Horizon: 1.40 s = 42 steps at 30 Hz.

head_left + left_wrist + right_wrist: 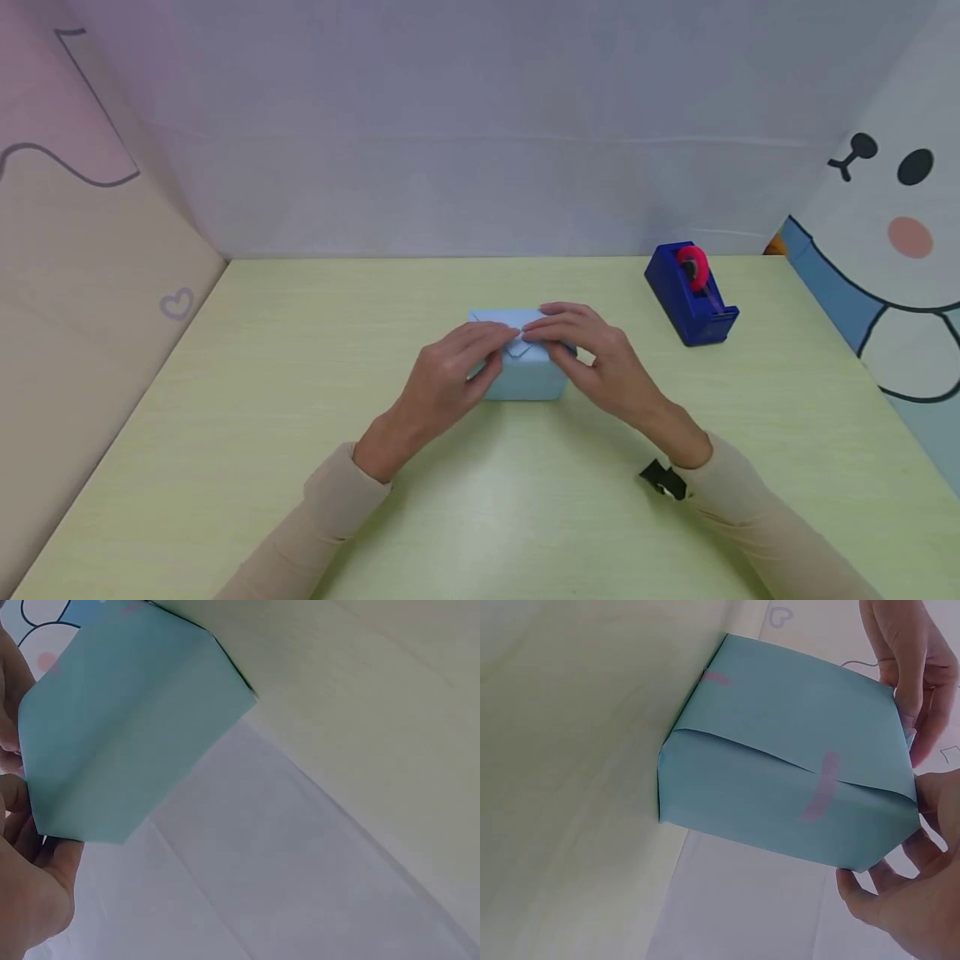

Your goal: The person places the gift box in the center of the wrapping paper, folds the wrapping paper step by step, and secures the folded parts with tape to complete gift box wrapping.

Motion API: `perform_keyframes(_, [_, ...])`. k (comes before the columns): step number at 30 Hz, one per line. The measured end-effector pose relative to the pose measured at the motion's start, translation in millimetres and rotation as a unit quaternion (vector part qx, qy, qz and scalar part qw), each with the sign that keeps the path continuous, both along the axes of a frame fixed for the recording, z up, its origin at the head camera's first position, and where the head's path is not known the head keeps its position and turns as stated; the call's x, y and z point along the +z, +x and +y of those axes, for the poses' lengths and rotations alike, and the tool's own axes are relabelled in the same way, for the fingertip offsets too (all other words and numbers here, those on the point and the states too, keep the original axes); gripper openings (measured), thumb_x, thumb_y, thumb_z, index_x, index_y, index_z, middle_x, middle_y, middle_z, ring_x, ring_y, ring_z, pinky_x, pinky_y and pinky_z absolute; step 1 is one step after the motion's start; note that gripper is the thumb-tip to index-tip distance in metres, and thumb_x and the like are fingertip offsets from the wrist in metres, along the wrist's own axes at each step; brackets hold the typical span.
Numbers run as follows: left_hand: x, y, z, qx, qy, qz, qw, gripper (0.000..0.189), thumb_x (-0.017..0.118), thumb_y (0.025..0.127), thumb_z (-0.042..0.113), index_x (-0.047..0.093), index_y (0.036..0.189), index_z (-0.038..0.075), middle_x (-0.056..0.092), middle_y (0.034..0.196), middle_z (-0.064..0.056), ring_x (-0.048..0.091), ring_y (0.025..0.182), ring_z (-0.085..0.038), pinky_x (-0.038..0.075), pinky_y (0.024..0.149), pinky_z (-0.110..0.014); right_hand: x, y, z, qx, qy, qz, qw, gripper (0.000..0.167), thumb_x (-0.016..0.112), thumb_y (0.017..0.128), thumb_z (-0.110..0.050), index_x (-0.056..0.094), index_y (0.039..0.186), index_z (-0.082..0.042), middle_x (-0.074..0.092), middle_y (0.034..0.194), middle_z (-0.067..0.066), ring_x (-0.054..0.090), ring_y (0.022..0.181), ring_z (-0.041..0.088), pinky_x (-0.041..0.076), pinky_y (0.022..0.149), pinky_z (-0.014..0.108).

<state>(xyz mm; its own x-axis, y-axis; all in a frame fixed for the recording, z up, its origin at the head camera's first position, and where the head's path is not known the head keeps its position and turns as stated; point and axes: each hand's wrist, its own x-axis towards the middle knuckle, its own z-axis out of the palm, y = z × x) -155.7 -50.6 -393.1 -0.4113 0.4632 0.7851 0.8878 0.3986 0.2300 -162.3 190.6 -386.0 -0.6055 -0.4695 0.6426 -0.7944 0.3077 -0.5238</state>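
A box wrapped in light blue paper (525, 379) sits on the table in front of me. On its top lies a pointed paper flap (517, 347), where the fingertips of both hands meet. My left hand (457, 362) comes in from the left and pinches at the flap. From the other side, my right hand (600, 362) holds the box, its curved fingers over the top and reaching the far edge. Strips of pink tape (823, 787) cross the paper seams on the box's end in the right wrist view. The palms hide parts of the box's ends.
A dark blue tape dispenser (690, 304) with a pink roll (693, 267) stands at the back right of the pale table (315, 333). Beside the right sleeve is a small black piece (663, 480). Printed sheets (480, 167) wall in the back and sides.
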Motion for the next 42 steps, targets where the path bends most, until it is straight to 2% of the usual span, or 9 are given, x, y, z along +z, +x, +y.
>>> perform_keyframes(7, [0.8, -3.4, -3.6, -0.015, -0.035, 0.043, 0.9983, 0.033, 0.085, 0.084, 0.007, 0.075, 0.114, -0.001, 0.073, 0.113, -0.012, 0.072, 0.104, -0.024, 0.059, 0.089, -0.033, 0.1, -0.8, -0.5, 0.014, -0.004, 0.015, 0.9998, 0.035, 0.066, 0.089, 0.017, 0.075, 0.117, -0.003, 0.073, 0.119, 0.009, 0.058, 0.127, 0.037, 0.043, 0.110, 0.025])
perform_keyframes(13, [2.4, -4.8, -7.6, -0.025, -0.067, 0.064, 0.9953, 0.034, 0.086, 0.082, 0.004, 0.077, 0.115, 0.001, 0.072, 0.115, -0.015, 0.071, 0.106, -0.028, 0.059, 0.091, -0.035, 0.5, -1.5, 1.4, 0.020, 0.006, 0.025, 0.9995, 0.036, 0.066, 0.089, 0.017, 0.074, 0.118, -0.002, 0.072, 0.121, 0.010, 0.057, 0.128, 0.038, 0.042, 0.111, 0.026])
perform_keyframes(21, [1.2, -2.7, -10.9, -0.018, -0.089, 0.070, 0.9934, 0.038, 0.088, 0.077, -0.001, 0.078, 0.113, 0.001, 0.074, 0.117, -0.017, 0.071, 0.112, -0.030, 0.055, 0.097, -0.039, -0.4, 0.9, 3.1, 0.006, 0.003, -0.003, 1.0000, 0.038, 0.063, 0.093, 0.016, 0.068, 0.127, 0.000, 0.067, 0.130, 0.015, 0.058, 0.129, 0.033, 0.043, 0.109, 0.022])
perform_keyframes(26, [1.0, -3.6, -10.6, -0.013, -0.101, 0.091, 0.9906, 0.036, 0.089, 0.078, 0.001, 0.078, 0.113, 0.002, 0.074, 0.116, -0.017, 0.071, 0.110, -0.030, 0.055, 0.097, -0.039, -1.3, 2.6, 4.9, -0.006, -0.001, -0.032, 0.9995, 0.041, 0.054, 0.099, 0.014, 0.059, 0.137, 0.000, 0.067, 0.131, 0.009, 0.060, 0.127, 0.028, 0.040, 0.113, 0.024])
perform_keyframes(33, [2.5, -3.0, -12.9, 0.005, -0.143, 0.130, 0.9812, 0.043, 0.091, 0.076, 0.005, 0.077, 0.117, 0.003, 0.074, 0.117, -0.016, 0.071, 0.110, -0.029, 0.056, 0.095, -0.038, -0.2, 4.5, 8.1, -0.029, 0.000, -0.036, 0.9989, 0.040, 0.061, 0.098, 0.009, 0.061, 0.136, -0.004, 0.067, 0.132, 0.007, 0.061, 0.126, 0.025, 0.041, 0.111, 0.022])
perform_keyframes(42, [1.7, -2.6, -13.0, -0.009, -0.120, 0.089, 0.9887, 0.042, 0.089, 0.077, 0.000, 0.077, 0.117, 0.003, 0.074, 0.117, -0.016, 0.071, 0.111, -0.030, 0.055, 0.096, -0.039, -2.6, 4.8, 15.9, -0.070, -0.011, -0.020, 0.9973, 0.043, 0.070, 0.092, 0.008, 0.065, 0.133, -0.005, 0.068, 0.130, 0.007, 0.063, 0.122, 0.024, 0.042, 0.109, 0.020])
